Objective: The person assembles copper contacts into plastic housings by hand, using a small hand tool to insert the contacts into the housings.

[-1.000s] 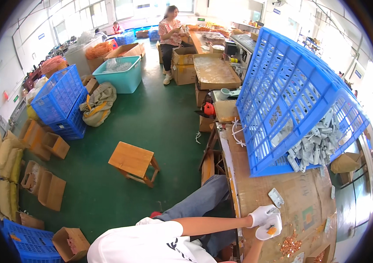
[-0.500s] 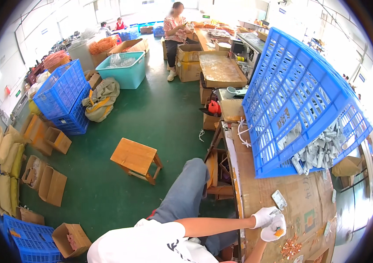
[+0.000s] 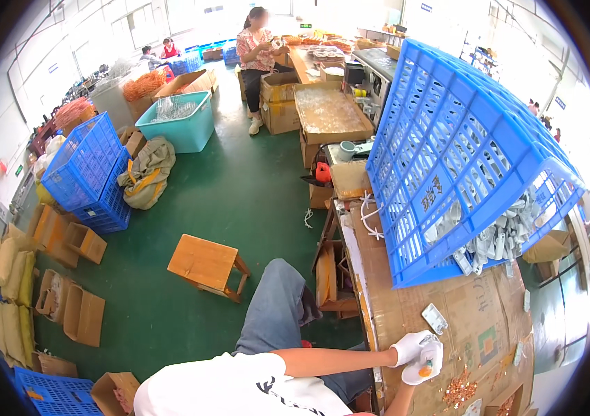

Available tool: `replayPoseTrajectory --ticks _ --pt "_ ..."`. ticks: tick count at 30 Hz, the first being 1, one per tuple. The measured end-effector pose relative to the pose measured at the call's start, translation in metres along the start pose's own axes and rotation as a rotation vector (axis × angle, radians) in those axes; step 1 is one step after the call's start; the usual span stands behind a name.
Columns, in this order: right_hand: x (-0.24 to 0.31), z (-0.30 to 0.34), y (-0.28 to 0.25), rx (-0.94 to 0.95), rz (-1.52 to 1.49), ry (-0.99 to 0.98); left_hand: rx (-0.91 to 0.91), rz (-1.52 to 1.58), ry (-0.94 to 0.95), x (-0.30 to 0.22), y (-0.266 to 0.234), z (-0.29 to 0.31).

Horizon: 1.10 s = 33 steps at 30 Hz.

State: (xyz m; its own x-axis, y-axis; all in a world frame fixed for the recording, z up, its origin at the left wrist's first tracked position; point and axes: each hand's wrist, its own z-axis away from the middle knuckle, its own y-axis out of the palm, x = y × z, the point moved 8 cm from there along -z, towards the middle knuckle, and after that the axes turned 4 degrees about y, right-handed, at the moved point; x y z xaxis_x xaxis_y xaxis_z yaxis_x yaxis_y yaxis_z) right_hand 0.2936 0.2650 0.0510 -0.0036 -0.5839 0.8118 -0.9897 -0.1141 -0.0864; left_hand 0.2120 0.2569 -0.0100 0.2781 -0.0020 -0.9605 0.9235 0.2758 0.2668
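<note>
Both my hands wear white gloves and meet over the cardboard-covered bench at the lower right. My left hand (image 3: 409, 347) is closed on a small pale plastic part (image 3: 430, 344). Pressed close against it, my right hand (image 3: 422, 369) is closed too; a spot of orange shows at its fingers, too small to name. Just beyond the hands lies a white rectangular plastic housing (image 3: 435, 318). A heap of small copper-coloured pieces (image 3: 460, 390) is spread on the cardboard beside my right hand.
A blue crate (image 3: 440, 187) lies tipped on the bench, grey-white parts (image 3: 499, 239) spilling toward its mouth. On the green floor are a wooden stool (image 3: 205, 262), a turquoise tub (image 3: 180, 125) and stacked blue crates (image 3: 90, 166). Another person (image 3: 260, 59) sits at a far table.
The view has shifted slightly, so the room appears moved left. My hands stay together over the bench; the pale part between them now shows more, and my right hand has turned a little.
</note>
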Motion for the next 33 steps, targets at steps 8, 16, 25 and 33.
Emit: replayPoseTrajectory --ticks 8,16,25,33 --pt "0.027 -0.010 0.005 0.128 -0.032 -0.169 -0.105 0.102 -0.025 0.001 -0.007 -0.005" --pt "-0.008 -0.029 -0.008 0.065 0.302 0.044 -0.107 -0.196 0.044 -0.013 -0.021 -0.025" --pt "-0.009 -0.020 -0.008 0.233 0.345 0.307 -0.036 -0.258 0.080 -0.010 -0.024 -0.030" --pt "0.006 -0.030 0.007 0.322 0.107 0.072 -0.063 -0.041 0.141 -0.002 -0.039 -0.039"
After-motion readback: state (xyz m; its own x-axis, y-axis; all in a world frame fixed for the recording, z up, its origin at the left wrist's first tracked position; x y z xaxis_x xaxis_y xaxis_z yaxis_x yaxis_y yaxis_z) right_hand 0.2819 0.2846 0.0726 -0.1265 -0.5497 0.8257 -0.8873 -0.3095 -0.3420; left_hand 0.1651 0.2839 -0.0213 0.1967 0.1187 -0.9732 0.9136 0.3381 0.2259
